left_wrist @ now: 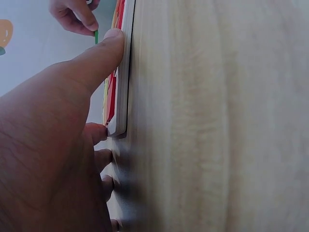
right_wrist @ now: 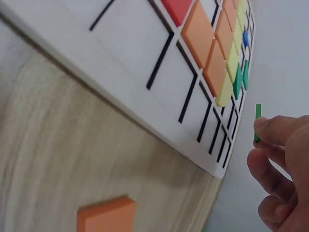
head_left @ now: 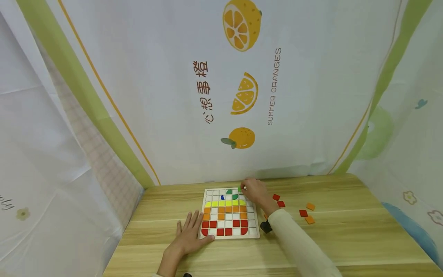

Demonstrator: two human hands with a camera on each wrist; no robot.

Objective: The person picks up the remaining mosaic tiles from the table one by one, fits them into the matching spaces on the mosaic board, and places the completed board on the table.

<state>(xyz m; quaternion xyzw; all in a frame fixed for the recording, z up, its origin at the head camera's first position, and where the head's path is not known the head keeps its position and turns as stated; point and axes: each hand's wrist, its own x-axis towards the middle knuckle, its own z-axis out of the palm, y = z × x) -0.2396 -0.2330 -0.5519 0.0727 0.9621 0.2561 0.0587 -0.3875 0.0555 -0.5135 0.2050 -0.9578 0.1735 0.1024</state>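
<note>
A white grid board (head_left: pixel 253 221) lies on the table, partly filled with red, orange, yellow, green and blue tiles. My right hand (head_left: pixel 255 191) pinches a light green tile (right_wrist: pixel 258 123) between thumb and finger, above the board's far right corner. At the near left corner my left hand (head_left: pixel 188 238) lies with fingers spread. Its thumb (left_wrist: pixel 108 46) rests on the board's near edge and the other fingers are along the left side. Dark green tiles (head_left: pixel 235 197) and a blue tile (head_left: pixel 222 197) sit in the far rows, behind a yellow row (head_left: pixel 221 203).
Loose red tiles (head_left: pixel 281 204) and orange tiles (head_left: pixel 309 220) are scattered on the wooden table (head_left: pixel 346 238) right of the board. A black object (head_left: pixel 265 227) is by the right wrist. Behind the table hangs a white curtain (head_left: pixel 166 115) with printed oranges.
</note>
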